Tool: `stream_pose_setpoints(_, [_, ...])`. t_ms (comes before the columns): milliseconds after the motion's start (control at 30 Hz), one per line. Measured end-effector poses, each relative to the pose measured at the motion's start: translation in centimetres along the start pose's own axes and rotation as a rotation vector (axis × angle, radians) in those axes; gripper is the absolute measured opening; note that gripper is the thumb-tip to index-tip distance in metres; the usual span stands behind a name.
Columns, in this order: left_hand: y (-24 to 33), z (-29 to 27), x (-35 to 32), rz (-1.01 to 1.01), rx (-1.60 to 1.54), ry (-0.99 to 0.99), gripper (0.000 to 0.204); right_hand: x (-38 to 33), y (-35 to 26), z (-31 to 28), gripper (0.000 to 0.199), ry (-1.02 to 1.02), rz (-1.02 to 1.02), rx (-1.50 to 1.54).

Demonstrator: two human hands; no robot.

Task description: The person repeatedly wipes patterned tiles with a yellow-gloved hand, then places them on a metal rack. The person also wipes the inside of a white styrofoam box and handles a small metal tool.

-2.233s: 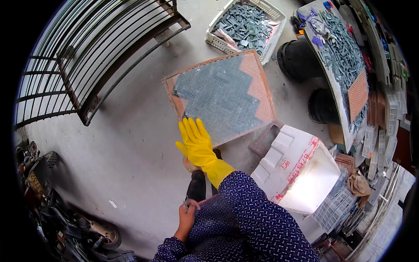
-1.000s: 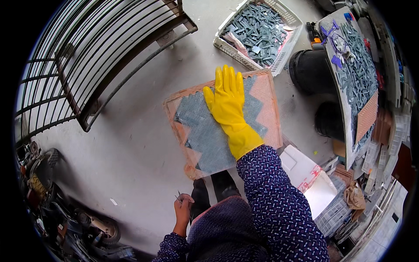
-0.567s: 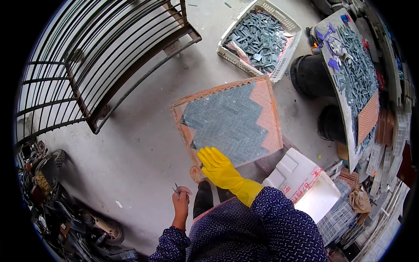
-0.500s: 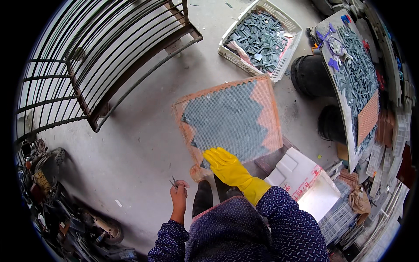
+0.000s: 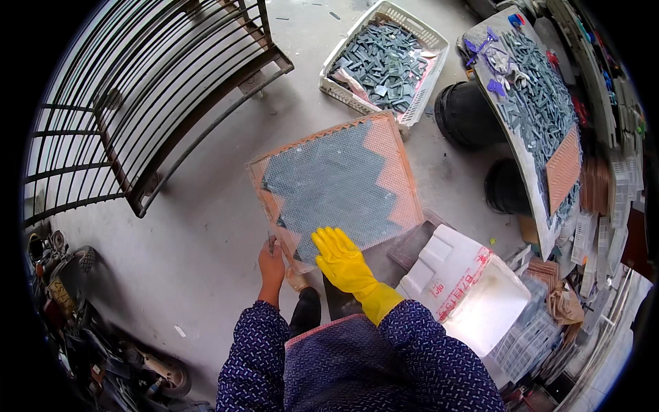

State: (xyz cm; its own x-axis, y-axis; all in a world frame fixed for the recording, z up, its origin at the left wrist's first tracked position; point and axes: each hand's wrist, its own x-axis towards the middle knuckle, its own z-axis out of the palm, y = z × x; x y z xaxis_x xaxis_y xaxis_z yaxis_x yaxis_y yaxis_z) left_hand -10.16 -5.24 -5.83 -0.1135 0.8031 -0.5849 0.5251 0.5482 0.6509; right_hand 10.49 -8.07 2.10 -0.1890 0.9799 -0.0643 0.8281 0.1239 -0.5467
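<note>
The mosaic sheet (image 5: 336, 196) lies flat on the concrete floor (image 5: 185, 226) near the picture's centre: a square orange grid tray filled with small grey tiles in a zigzag herringbone, covered by fine white mesh, with bare orange corners. At its 6 o'clock edge the right hand (image 5: 341, 259), in a smooth yellow rubber glove, rests palm-down with its fingers spread flat on the mesh, gripping nothing. At the sheet's 7 o'clock corner the bare left hand (image 5: 271, 257) is closed around a small thin tool at the tray's edge; what the tool is cannot be made out. Both sleeves are dark blue with a fine white pattern. At 1 o'clock from the sheet a white plastic basket (image 5: 384, 62) holds loose grey tile pieces. At 3 o'clock a curved board (image 5: 532, 103) carries more grey tiles. At 4 o'clock sits a white foam box (image 5: 467, 288). At 10 o'clock a black barred metal gate (image 5: 144, 103) leans.
</note>
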Motion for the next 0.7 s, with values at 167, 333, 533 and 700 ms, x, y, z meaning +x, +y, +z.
stream_pose_setpoints(167, [1.6,0.7,-0.4,-0.086,-0.296,-0.022,0.033,-1.5,5.1,-3.0,0.046,0.23,0.385,-0.201])
stream_pose_setpoints(333, [-0.1,0.5,0.2,-0.059,-0.16,0.064,0.032,-6.4,2.6,-4.0,0.048,0.243,0.442,-0.002])
stream_pose_setpoints(533, [2.0,0.7,0.0,-0.141,-0.194,0.026,0.032,-9.5,0.4,-9.9,0.044,0.316,0.52,0.116])
stream_pose_setpoints(700, [1.7,0.7,-0.3,-0.095,0.036,0.183,0.032,-9.5,1.1,-12.5,0.038,0.335,0.543,0.216])
